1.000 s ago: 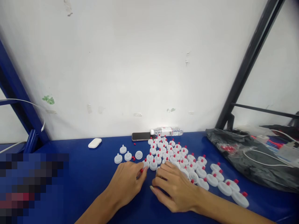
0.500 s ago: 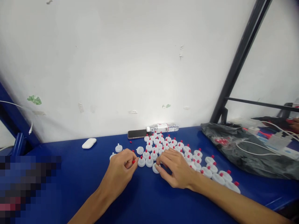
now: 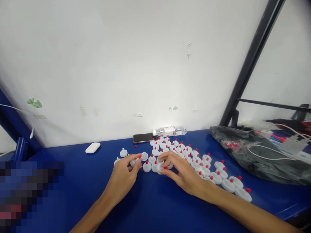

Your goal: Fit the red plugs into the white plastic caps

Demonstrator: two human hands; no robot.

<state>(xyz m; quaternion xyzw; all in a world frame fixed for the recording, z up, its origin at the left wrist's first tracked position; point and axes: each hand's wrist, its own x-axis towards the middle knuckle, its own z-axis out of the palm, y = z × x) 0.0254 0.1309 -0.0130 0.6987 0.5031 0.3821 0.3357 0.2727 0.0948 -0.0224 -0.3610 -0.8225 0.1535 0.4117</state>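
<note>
My left hand is closed in a pinch around a translucent white spout cap, with a small red tip cap at its fingertips. My right hand grips another white spout cap, tilted on its side, whose red tip shows beside the thumb. Between the hands stand white spout caps with red tips, such as one spout cap. A bare spout cap stands behind my left hand, and an overturned one lies just right of its fingers.
Rows of red-tipped spout caps spread to the right across the blue table. Along the wall lie a phone, a water bottle and a white earbud case. A dark plastic bag lies at right.
A white spout cap now shows in my left hand, where mainly a red tip showed before. The spout cap in my right hand has moved slightly up and left and now shows its red tip.
</note>
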